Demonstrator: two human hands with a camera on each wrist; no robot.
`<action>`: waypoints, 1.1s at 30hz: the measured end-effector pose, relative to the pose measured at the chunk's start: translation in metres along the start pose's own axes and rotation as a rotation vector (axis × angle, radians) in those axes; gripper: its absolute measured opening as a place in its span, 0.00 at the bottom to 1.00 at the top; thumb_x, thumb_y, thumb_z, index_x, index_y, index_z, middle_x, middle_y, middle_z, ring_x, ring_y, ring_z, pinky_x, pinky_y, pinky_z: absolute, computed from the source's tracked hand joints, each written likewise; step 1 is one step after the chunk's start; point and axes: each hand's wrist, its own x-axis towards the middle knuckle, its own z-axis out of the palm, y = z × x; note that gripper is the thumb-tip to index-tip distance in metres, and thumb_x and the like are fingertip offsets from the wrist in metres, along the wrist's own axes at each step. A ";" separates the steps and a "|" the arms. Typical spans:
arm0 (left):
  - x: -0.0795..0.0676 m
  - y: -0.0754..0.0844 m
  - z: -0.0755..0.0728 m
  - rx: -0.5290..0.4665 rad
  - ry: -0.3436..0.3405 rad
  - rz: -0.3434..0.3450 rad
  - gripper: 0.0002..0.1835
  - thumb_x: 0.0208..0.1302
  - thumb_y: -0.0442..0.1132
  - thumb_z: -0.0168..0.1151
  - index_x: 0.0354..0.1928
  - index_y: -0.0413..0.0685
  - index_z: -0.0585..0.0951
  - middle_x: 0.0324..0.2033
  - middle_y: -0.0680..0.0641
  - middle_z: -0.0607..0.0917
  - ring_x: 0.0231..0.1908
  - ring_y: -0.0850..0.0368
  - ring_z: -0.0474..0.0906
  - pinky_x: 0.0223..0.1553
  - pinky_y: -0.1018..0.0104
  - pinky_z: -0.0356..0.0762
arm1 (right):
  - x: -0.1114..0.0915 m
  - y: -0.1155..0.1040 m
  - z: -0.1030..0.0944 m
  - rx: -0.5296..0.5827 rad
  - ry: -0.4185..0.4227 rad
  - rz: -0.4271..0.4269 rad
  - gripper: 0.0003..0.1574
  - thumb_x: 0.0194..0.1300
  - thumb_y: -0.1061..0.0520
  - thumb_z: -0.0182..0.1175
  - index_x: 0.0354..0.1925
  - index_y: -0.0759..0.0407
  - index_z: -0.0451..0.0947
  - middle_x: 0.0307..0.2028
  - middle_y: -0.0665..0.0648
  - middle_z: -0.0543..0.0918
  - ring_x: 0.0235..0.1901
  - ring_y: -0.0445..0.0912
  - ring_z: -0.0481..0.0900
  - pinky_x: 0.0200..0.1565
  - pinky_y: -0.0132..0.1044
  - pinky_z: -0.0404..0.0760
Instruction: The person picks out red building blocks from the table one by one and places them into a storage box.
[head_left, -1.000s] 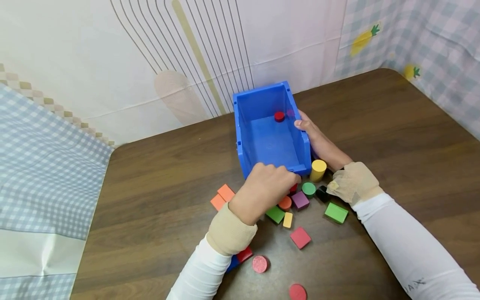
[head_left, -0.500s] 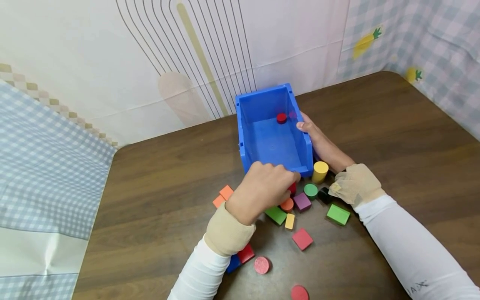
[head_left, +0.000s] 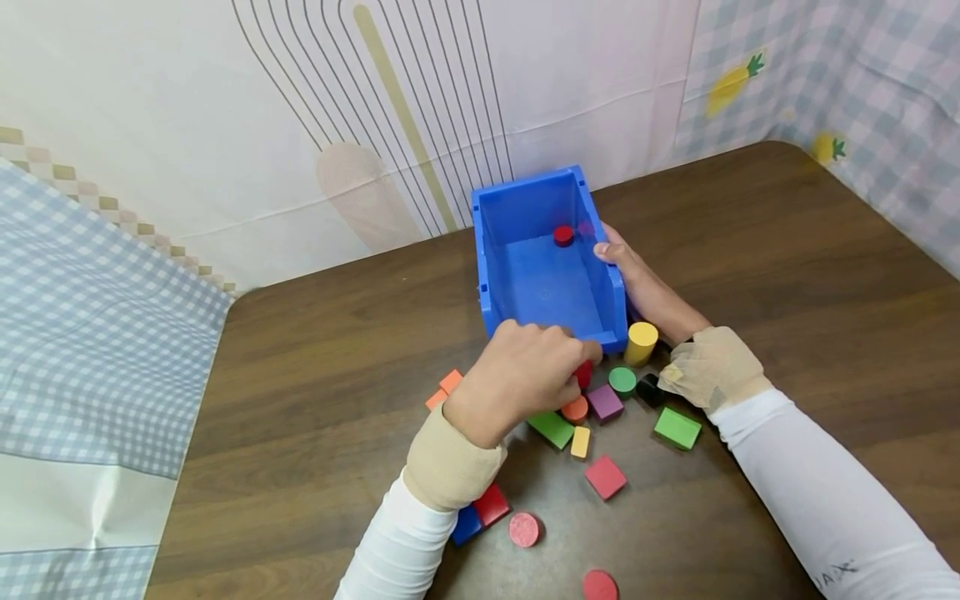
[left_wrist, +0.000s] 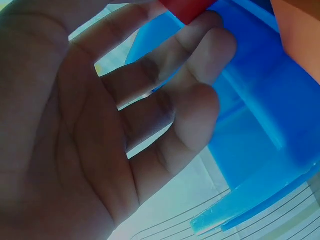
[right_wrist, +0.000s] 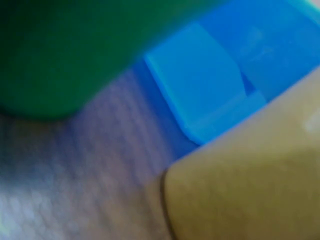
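My left hand (head_left: pixel 521 367) is at the front edge of a blue plastic bin (head_left: pixel 487 275), pinching a red block (head_left: pixel 583 373) between thumb and fingertips. In the left wrist view that red block (left_wrist: pixel 187 9) shows at the top by the index finger, while the other fingers curl loosely in front of the bin (left_wrist: pixel 250 125). My right hand (head_left: pixel 645 287) grips the bin's right wall, thumb over the rim and the other fingers hidden behind it. Inside the bin, at the back, lies a red disc (head_left: pixel 563 237).
Before the bin lie a yellow cylinder (head_left: pixel 641 343), green disc (head_left: pixel 622 381), purple block (head_left: pixel 606 403), orange disc (head_left: pixel 575 408), black piece (head_left: pixel 649 389) and green blocks (head_left: pixel 678 428). Nearer are a red square block (head_left: pixel 605 477) and pink disc (head_left: pixel 525 529). Orange blocks (head_left: pixel 450 382) sit left. A curtain (head_left: pixel 600 75) backs the table.
The left hand lifts and tilts slightly at the bin's front edge, so more of the red block shows. The right hand keeps its grip; the head view shifted slightly at first.
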 end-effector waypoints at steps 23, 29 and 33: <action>-0.006 -0.008 -0.009 0.014 0.071 0.004 0.17 0.69 0.49 0.62 0.58 0.66 0.85 0.32 0.56 0.78 0.31 0.61 0.75 0.21 0.68 0.71 | 0.000 0.001 0.000 0.012 0.003 0.017 0.49 0.74 0.26 0.39 0.85 0.28 0.35 0.84 0.56 0.48 0.77 0.65 0.58 0.69 0.75 0.61; -0.009 -0.010 -0.011 0.022 0.109 0.015 0.18 0.69 0.49 0.61 0.60 0.66 0.84 0.34 0.55 0.78 0.31 0.61 0.75 0.21 0.69 0.71 | 0.000 0.001 0.000 0.014 0.005 0.020 0.49 0.74 0.26 0.40 0.85 0.29 0.35 0.83 0.57 0.49 0.77 0.65 0.58 0.69 0.75 0.62; -0.011 -0.012 -0.012 0.026 0.151 0.029 0.18 0.67 0.49 0.61 0.58 0.66 0.85 0.33 0.55 0.78 0.31 0.61 0.74 0.21 0.69 0.70 | 0.000 0.001 0.000 0.008 0.005 0.023 0.49 0.75 0.26 0.40 0.85 0.29 0.35 0.83 0.56 0.49 0.77 0.65 0.58 0.69 0.75 0.62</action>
